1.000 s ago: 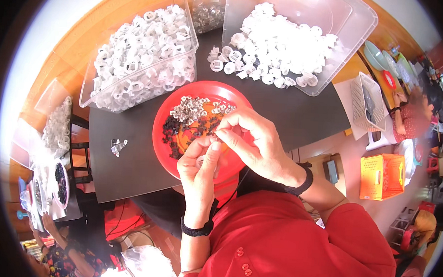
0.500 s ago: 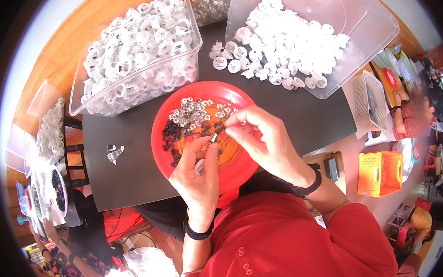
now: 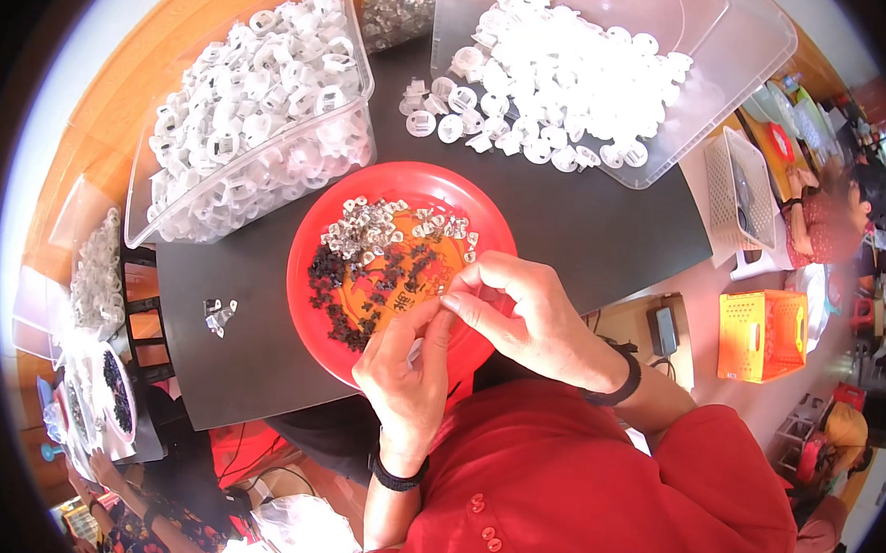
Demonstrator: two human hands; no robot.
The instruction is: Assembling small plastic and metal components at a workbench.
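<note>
Both hands are working low over the red tray [image 3: 482, 196], probably so drops are landing inside! The left hand [image 3: 405, 380] is pinching narrowly, cradling a pale piece [image 3: 416, 351]; the right hand [image 3: 533, 314] is meeting its fingertips, its grip I can't tell. Silver bits [image 3: 360, 230] and black bits [image 3: 333, 271] are lying within reach.

Left fingers [image 3: 438, 338] pinched; right fingers [image 3: 479, 318] curled, tips close; right forearm [image 3: 665, 398] slanting inward.

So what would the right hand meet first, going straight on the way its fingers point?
The right hand would likely meet the left hand first; it's unclear whether they touch.
</note>
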